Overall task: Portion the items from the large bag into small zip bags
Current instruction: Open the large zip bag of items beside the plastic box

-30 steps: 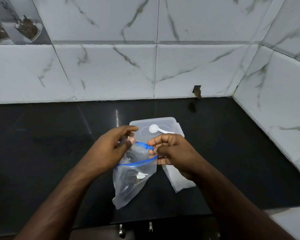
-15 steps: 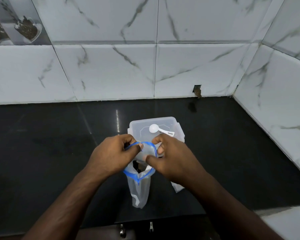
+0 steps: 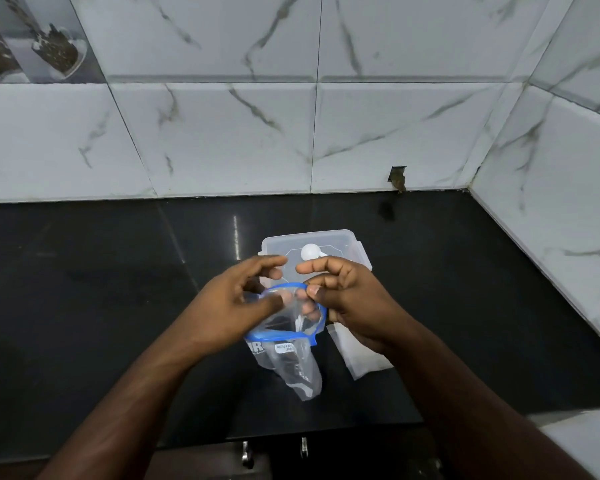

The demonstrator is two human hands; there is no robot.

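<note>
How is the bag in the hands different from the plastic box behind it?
The zip bag is soft and crumpled, with a blue rim; the plastic box is stiff and has no blue. The zip bag is held up with its mouth open by the left hand and right hand; the plastic box sits on the black counter, with a white scoop on it. Both are see-through.

Both hands have spread the zip bag (image 3: 293, 355) mouth wider open

Clear blue-rimmed zip bag (image 3: 293, 362), mouth open
</note>
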